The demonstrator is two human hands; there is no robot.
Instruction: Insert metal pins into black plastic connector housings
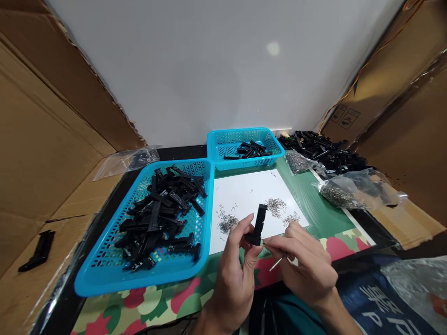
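Observation:
My left hand [235, 274] grips a narrow black plastic part [259, 223], shaped like a small pistol magazine, upright between thumb and fingers. My right hand [303, 263] is closed around a thin metal rod [275, 264] whose end sticks out below the fingers. Its thumb and forefinger are pinched beside the part's wider base; anything tiny between them is too small to make out. On the white sheet [240, 186] behind the hands lie a pile of small dark springs [228, 223] and piles of thin metal pieces [275, 207].
A large blue basket [82, 284] of black parts stands left, a smaller blue basket [244, 166] behind. Loose black parts [321, 151] are heaped at the back right near bags of small metal pieces [338, 194]. A single black part [40, 251] lies on cardboard far left.

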